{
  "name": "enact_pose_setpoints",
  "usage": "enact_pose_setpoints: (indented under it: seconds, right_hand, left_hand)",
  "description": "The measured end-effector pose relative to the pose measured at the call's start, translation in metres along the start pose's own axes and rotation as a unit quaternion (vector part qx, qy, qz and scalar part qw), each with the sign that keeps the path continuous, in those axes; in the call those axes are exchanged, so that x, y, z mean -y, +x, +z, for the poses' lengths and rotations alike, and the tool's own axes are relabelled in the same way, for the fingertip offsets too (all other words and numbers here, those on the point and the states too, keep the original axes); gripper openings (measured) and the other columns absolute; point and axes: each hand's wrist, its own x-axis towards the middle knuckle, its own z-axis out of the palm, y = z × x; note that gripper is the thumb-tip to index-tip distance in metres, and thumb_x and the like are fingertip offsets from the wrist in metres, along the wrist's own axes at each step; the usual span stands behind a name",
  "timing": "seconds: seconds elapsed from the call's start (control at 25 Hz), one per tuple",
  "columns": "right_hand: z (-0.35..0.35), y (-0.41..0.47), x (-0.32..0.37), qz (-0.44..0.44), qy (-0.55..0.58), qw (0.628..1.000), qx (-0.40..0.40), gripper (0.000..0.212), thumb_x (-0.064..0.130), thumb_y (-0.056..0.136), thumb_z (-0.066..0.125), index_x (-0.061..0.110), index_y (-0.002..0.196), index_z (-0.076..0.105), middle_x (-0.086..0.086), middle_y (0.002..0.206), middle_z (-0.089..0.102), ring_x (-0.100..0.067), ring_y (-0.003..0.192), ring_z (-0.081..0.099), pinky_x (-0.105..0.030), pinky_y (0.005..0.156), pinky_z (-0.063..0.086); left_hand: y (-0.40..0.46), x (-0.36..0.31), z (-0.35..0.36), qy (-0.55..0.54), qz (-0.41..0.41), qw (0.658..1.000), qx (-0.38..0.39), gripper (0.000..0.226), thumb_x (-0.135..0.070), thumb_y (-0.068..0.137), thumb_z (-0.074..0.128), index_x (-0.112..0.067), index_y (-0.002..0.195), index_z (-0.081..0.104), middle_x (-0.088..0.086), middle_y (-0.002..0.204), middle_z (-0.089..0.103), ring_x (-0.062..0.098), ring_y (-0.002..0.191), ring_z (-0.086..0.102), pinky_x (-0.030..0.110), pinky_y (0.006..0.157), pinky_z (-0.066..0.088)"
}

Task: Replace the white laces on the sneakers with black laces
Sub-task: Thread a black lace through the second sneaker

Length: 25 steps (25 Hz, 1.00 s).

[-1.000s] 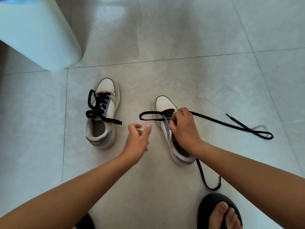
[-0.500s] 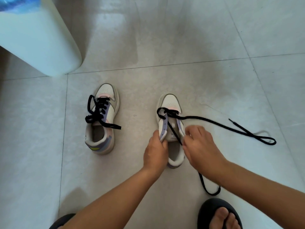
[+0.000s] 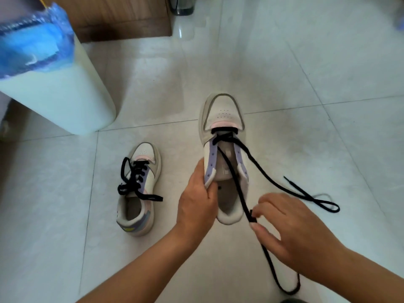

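You hold the sneaker being laced (image 3: 223, 149) in the centre of the frame, its long axis running up and down the picture: toe toward the top, heel opening toward you at the bottom. Your left hand (image 3: 196, 202) grips its left collar, thumb hooked inside the opening and fingers wrapped under the side. Your right hand (image 3: 290, 228) sits just right of the heel and pinches the black lace (image 3: 236, 184) between thumb and fingertips, close to where it leaves the shoe.

The lace is threaded only through the bottom eyelets near the toe. The strand you hold runs from there straight down over the tongue to your pinch, then trails on to a loop at the lower right. The other end crosses out to the right and lies on the tiled floor (image 3: 306, 84).

What the next threading likely turns on: the open eyelets of the purple strip lie above your right hand, along the shoe's axis, so the lace tip has to travel up and slightly left. The right hand is nearer that work.

The finished sneaker (image 3: 140, 191), already in black, stands on the floor at left centre. A pale bin (image 3: 61, 95) with a blue liner fills the upper left.
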Motion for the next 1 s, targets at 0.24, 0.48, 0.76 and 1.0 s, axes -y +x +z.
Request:
enact_pose_setpoints:
  seconds: [0.24,0.48,0.76,1.0]
  right_hand:
    - [-0.051,0.066,0.008,0.113,0.122,0.958,-0.234,0.014,0.023,0.089,0.053,0.016,0.098,0.061,0.011,0.092,0.053,0.002,0.085,0.049,0.000,0.070,0.035]
    - [-0.069,0.092,0.024,0.043,0.077,0.958,-0.273,0.009,0.014,0.085,0.064,0.008,0.091,0.068,-0.001,0.088,0.060,-0.010,0.079,0.055,-0.014,0.074,0.043]
    - [-0.086,0.100,0.045,-0.002,0.054,0.951,-0.304,0.008,0.013,0.087,0.063,0.007,0.084,0.069,-0.001,0.077,0.060,-0.014,0.069,0.054,-0.026,0.065,0.046]
    - [-0.091,0.100,0.058,0.088,0.209,0.945,-0.235,0.006,0.028,0.082,0.065,0.022,0.080,0.064,0.009,0.070,0.059,-0.008,0.071,0.057,-0.008,0.062,0.042]
  left_hand:
    - [-0.004,-0.035,-0.024,-0.022,0.077,0.997,-0.017,0.058,-0.041,0.083,0.033,-0.027,0.138,0.044,-0.011,0.122,0.060,0.002,0.105,0.056,0.008,0.083,0.043]
    - [-0.017,-0.060,-0.053,-0.038,0.104,0.993,-0.032,0.049,-0.042,0.081,0.033,-0.048,0.129,0.040,-0.032,0.117,0.055,-0.015,0.104,0.052,-0.001,0.078,0.036]
    - [-0.026,-0.072,-0.077,-0.036,0.120,0.991,-0.046,0.056,-0.040,0.076,0.031,-0.046,0.131,0.042,-0.031,0.111,0.057,-0.011,0.092,0.056,0.001,0.074,0.037]
    - [-0.025,-0.074,-0.089,-0.038,0.116,0.991,-0.046,0.053,-0.042,0.076,0.030,-0.047,0.128,0.043,-0.036,0.113,0.053,-0.013,0.095,0.054,0.001,0.074,0.037]
